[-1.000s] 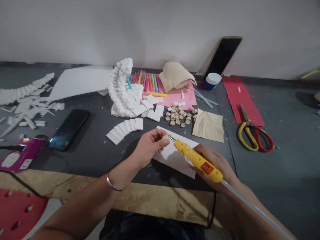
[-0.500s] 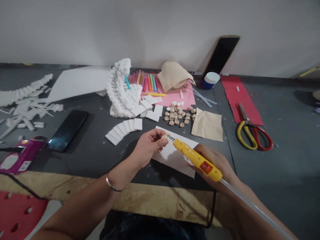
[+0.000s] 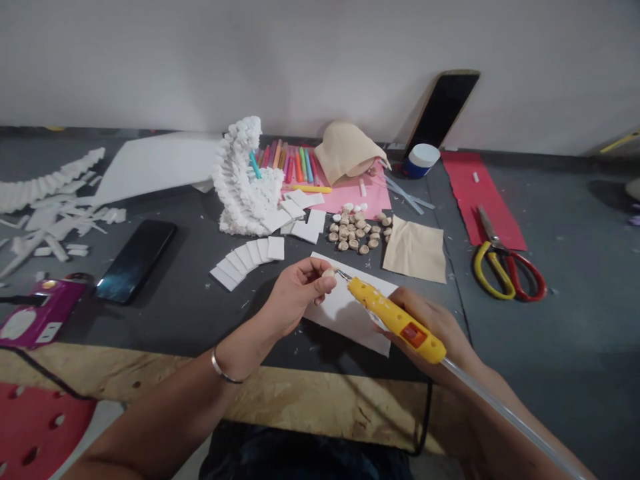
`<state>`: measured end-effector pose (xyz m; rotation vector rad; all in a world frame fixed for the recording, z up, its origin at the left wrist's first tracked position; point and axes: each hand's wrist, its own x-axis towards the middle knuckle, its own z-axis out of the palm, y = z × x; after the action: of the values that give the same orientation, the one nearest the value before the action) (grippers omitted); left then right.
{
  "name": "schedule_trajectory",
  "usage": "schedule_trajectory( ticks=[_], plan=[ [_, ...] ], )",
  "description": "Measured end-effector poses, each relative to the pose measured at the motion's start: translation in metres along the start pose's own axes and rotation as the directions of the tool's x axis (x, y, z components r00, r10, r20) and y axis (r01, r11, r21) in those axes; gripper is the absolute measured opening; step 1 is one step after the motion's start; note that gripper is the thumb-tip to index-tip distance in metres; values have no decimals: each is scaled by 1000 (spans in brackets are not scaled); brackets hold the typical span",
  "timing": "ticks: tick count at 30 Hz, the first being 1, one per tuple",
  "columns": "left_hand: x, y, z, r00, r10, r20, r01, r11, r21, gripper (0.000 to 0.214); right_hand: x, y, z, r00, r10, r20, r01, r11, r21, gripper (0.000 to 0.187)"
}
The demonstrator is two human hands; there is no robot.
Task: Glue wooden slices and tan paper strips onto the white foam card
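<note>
Left hand [image 3: 297, 297] barely shifted; blue jar [image 3: 419, 162] stays lidded.

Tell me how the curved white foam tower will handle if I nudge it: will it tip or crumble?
The curved white foam tower is probably very light for its size, as it looks like foam. Its tall, curving top could tip if pushed high up. The small lumps on its surface look fragile and might break off.
</note>
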<state>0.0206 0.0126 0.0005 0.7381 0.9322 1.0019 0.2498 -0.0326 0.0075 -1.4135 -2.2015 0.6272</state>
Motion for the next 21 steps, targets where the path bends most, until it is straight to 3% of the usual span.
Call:
schedule_trajectory(
  ticks=[7, 13, 18, 21],
  plan=[
    [0, 0, -1, 1000, 1, 12, -1, 1000, 15, 40, 0, 2, -1, 999, -32, 11, 32, 999, 15, 13],
    [1, -2, -1, 1000, 9, 10, -9, 1000, 7, 36, 0, 5, -3, 998, -14, -68, 13, 1000, -23, 16],
    [3, -1, -1, 1000, 17, -16, -17, 999, -30, 38, 3, 3, -9, 970, 30, -243, -53, 995, -89, 17],
    [4, -2, -1, 999, 42, -5, -42, 998, -40, 39, 4, 4, -15, 902, 157, -402, -199, 978, -63, 22]
  ],
)
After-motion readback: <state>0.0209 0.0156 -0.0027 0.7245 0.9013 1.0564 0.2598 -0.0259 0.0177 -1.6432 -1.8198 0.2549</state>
